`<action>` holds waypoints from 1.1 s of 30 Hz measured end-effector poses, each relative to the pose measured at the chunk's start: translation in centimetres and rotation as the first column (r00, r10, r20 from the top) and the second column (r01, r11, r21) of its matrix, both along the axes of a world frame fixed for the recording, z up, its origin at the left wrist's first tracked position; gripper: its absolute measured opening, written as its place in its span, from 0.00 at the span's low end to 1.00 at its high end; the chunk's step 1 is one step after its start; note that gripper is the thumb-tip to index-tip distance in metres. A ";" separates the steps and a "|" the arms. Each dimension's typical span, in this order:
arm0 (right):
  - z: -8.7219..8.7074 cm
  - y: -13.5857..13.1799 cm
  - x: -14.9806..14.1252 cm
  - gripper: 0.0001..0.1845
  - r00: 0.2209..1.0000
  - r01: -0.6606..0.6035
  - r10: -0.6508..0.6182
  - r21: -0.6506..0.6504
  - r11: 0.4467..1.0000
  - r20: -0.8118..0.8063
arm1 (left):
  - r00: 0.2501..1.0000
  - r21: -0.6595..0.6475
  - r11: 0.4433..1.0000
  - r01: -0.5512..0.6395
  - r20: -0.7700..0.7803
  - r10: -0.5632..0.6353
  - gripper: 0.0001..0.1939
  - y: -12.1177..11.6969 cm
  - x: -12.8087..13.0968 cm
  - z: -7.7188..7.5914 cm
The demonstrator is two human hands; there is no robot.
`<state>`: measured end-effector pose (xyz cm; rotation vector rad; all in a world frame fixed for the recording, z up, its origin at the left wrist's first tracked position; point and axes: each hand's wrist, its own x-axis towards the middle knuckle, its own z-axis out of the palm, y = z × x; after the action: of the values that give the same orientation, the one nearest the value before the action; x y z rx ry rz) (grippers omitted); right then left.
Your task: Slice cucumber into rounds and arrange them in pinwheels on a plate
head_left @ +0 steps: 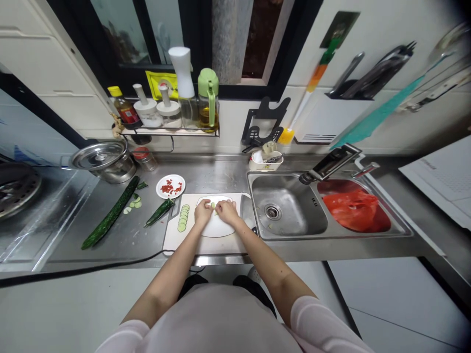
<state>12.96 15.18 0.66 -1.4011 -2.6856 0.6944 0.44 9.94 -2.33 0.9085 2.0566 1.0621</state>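
Both of my hands meet over a white plate (217, 229) lying on the pale cutting board (180, 242). My left hand (203, 213) is closed in a pinch at a small green-white cucumber slice (213, 205). From the other side my right hand (228, 213) pinches at the same spot, fingertips nearly touching the left ones. My fingers partly hide what lies between them. A neat overlapping row of cucumber slices (183, 218) rests on the board, left of the plate. Just beyond the board's left edge lies a cut piece of cucumber (160, 212).
Left on the steel counter are a long cucumber (112, 213), loose cucumber slices (137, 202) and a lidded pot (106, 159). A small plate (171, 178) holds chopped red bits. To the right is a sink (294, 206); a red plastic bag (351, 208) fills the second basin.
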 end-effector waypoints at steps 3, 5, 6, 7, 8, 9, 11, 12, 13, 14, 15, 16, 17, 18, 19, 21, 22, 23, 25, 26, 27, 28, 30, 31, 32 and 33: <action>-0.2 -0.3 -0.1 0.14 1.000 -0.010 0.010 0.026 1.000 0.009 | 0.982 -0.044 0.998 0.046 -0.183 -0.054 0.17 -0.1 0.2 0.7; -0.3 -0.6 0.0 0.14 1.000 -0.009 0.009 0.048 0.999 0.000 | 0.963 -0.087 0.993 0.075 -0.253 -0.094 0.18 -0.3 0.2 1.1; -0.3 -0.8 0.1 0.13 1.000 -0.005 0.006 0.060 0.998 -0.009 | 0.953 -0.103 0.990 0.095 -0.278 -0.120 0.18 -0.5 0.3 1.4; -0.3 -1.0 0.2 0.13 1.000 0.002 -0.001 0.073 0.997 -0.020 | 0.942 -0.112 0.987 0.117 -0.303 -0.146 0.19 -0.7 0.2 1.6; -0.3 -1.2 0.4 0.13 0.999 0.016 -0.013 0.090 0.996 -0.031 | 0.928 -0.111 0.984 0.141 -0.331 -0.171 0.18 -0.9 0.2 1.8; -0.2 -1.5 0.6 0.13 0.999 0.033 -0.029 0.108 0.994 -0.043 | 0.912 -0.105 0.981 0.166 -0.362 -0.193 0.18 -1.2 0.1 2.0; -0.2 -2.1 1.1 0.14 0.997 0.060 -0.052 0.144 0.988 -0.061 | 0.875 -0.095 0.972 0.213 -0.424 -0.233 0.17 -1.6 -0.1 2.4; -0.1 -2.3 1.3 0.15 0.997 0.061 -0.052 0.160 0.985 -0.063 | 0.856 -0.098 0.968 0.232 -0.451 -0.251 0.16 -1.8 -0.2 2.5; -0.1 -2.6 1.5 0.15 0.997 0.051 -0.041 0.173 0.984 -0.061 | 0.837 -0.107 0.961 0.255 -0.473 -0.275 0.16 -1.9 -0.4 2.6; -0.1 -2.8 1.6 0.16 0.998 0.033 -0.024 0.182 0.983 -0.053 | 0.816 -0.118 0.952 0.282 -0.492 -0.303 0.15 -1.8 -0.5 2.8; -0.1 -3.0 1.6 0.16 0.999 0.012 -0.004 0.190 0.982 -0.042 | 0.793 -0.130 0.941 0.314 -0.509 -0.334 0.15 -1.8 -0.7 2.9; -0.1 -3.2 1.6 0.16 1.000 -0.005 0.011 0.198 0.980 -0.029 | 0.767 -0.139 0.927 0.349 -0.526 -0.368 0.15 -1.6 -0.8 3.0; -0.2 -3.3 1.5 0.16 1.000 -0.018 0.022 0.205 0.979 -0.018 | 0.741 -0.149 0.912 0.382 -0.540 -0.399 0.14 -1.4 -0.9 3.0; -0.2 -3.4 1.4 0.16 1.000 -0.028 0.030 0.213 0.977 -0.007 | 0.718 -0.160 0.897 0.411 -0.550 -0.427 0.13 -1.2 -1.1 3.1; -0.3 -3.4 1.3 0.16 0.999 -0.034 0.035 0.220 0.975 0.002 | 0.698 -0.173 0.885 0.432 -0.557 -0.450 0.13 -1.0 -1.2 3.1; -0.4 -3.3 1.2 0.16 0.999 -0.045 0.042 0.230 0.972 0.017 | 0.668 -0.208 0.869 0.449 -0.567 -0.481 0.12 -0.7 -1.3 3.1; -0.5 -3.3 1.2 0.16 0.999 -0.049 0.045 0.232 0.972 0.025 | 0.657 -0.224 0.866 0.448 -0.574 -0.489 0.12 -0.7 -1.4 3.0; -0.6 -3.3 1.2 0.16 0.998 -0.054 0.047 0.231 0.971 0.034 | 0.649 -0.235 0.865 0.443 -0.582 -0.491 0.12 -0.7 -1.5 2.9; -0.6 -3.2 1.2 0.16 0.997 -0.058 0.046 0.229 0.972 0.055 | 0.638 -0.242 0.868 0.433 -0.598 -0.485 0.13 -0.8 -1.6 2.8; -0.7 -3.2 1.2 0.16 0.997 -0.060 0.046 0.228 0.972 0.065 | 0.635 -0.238 0.872 0.428 -0.607 -0.478 0.13 -0.9 -1.6 2.7; -0.7 -3.2 1.3 0.16 0.996 -0.060 0.044 0.229 0.972 0.074 | 0.632 -0.233 0.874 0.425 -0.615 -0.472 0.14 -1.0 -1.6 2.7; -0.7 -3.2 1.3 0.17 0.996 -0.062 0.043 0.233 0.971 0.083 | 0.629 -0.230 0.878 0.420 -0.624 -0.465 0.14 -1.0 -1.6 2.6; -0.6 -3.2 1.2 0.17 0.994 -0.067 0.045 0.243 0.968 0.096 | 0.624 -0.234 0.885 0.403 -0.637 -0.453 0.15 -1.1 -1.5 2.5; -0.6 -3.3 1.2 0.18 0.994 -0.069 0.045 0.248 0.966 0.103 | 0.623 -0.238 0.889 0.391 -0.643 -0.446 0.15 -1.1 -1.5 2.5; -0.6 -3.3 1.1 0.18 0.993 -0.072 0.045 0.253 0.965 0.111 | 0.623 -0.240 0.893 0.382 -0.647 -0.440 0.15 -1.2 -1.4 2.4; -0.6 -3.3 1.1 0.18 0.992 -0.073 0.044 0.256 0.964 0.119 | 0.621 -0.238 0.894 0.380 -0.650 -0.438 0.15 -1.2 -1.4 2.4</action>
<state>14.04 11.88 0.09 -1.3357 -2.7856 0.2567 -0.96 8.79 0.04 1.8486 2.2436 0.3893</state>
